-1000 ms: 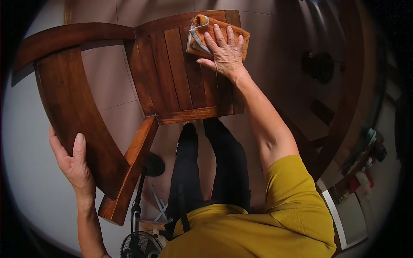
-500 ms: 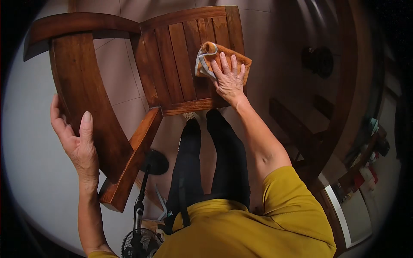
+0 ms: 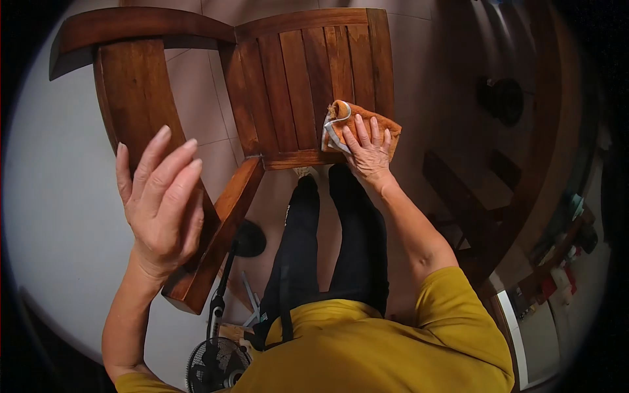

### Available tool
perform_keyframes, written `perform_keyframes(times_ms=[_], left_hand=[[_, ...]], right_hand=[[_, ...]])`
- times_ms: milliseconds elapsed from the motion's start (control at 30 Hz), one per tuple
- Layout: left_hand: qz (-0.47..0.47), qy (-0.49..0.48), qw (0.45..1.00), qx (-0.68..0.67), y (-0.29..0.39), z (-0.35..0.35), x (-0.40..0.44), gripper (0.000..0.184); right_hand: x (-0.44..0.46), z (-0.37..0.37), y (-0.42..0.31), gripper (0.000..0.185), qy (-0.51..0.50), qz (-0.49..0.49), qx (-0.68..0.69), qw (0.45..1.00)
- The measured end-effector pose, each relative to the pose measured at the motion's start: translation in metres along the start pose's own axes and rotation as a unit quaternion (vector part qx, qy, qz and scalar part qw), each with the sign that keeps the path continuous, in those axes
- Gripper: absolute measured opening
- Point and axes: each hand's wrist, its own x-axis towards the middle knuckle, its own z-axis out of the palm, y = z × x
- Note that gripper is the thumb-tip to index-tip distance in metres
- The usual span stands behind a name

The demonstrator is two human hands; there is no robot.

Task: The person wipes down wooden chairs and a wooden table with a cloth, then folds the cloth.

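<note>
My right hand [image 3: 370, 154] presses an orange cloth [image 3: 377, 120] with a pale edge against the slatted seat [image 3: 288, 92] of a brown wooden chair, at its near right corner. Its fingers lie spread over the folded cloth. My left hand [image 3: 164, 209] is raised in front of the chair's backrest [image 3: 134, 98], with fingers apart and a little bent and nothing in them. It hides part of the backrest and of the wooden armrest [image 3: 219, 229]. Whether that hand touches the wood, I cannot tell.
A fan [image 3: 216, 363] stands low at my left side, near a round black base [image 3: 249, 237]. My legs [image 3: 295, 242] are close to the chair's near edge. Dark wooden furniture [image 3: 517, 216] is on the right. A pale wall [image 3: 59, 216] borders the left.
My left hand has come off the backrest's edge and swung right, in front of it. My right hand and the cloth have slid nearer to me along the seat. The view has shifted slightly.
</note>
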Motion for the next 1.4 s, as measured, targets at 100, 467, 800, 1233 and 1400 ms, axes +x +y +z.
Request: perform_keyframes(times_ms=[100, 467, 800, 1233, 1400], left_hand=[[-0.004, -0.012, 0.999, -0.041, 0.001, -0.001, 0.004, 0.022], [-0.071, -0.145, 0.986, 0.037, 0.016, -0.004, 0.024, 0.030], [-0.053, -0.150, 0.984, -0.085, 0.059, 0.169, 0.201, 0.028], [-0.062, -0.013, 0.996, -0.056, -0.020, 0.311, 0.112, 0.095], [-0.054, -0.007, 0.996, -0.073, -0.025, 0.327, 0.106, 0.090]], right_hand=[[0.010, -0.003, 0.003, 0.069, 0.003, -0.015, -0.028, 0.999], [0.134, -0.021, -0.018, 0.057, 0.019, -0.071, 0.027, 0.997], [0.201, -0.054, -0.011, 0.059, 0.053, -0.142, -0.020, 0.988], [0.180, -0.019, 0.016, 0.065, 0.118, -0.130, 0.029, 0.984], [0.183, -0.014, 0.020, 0.071, 0.128, -0.142, 0.014, 0.981]])
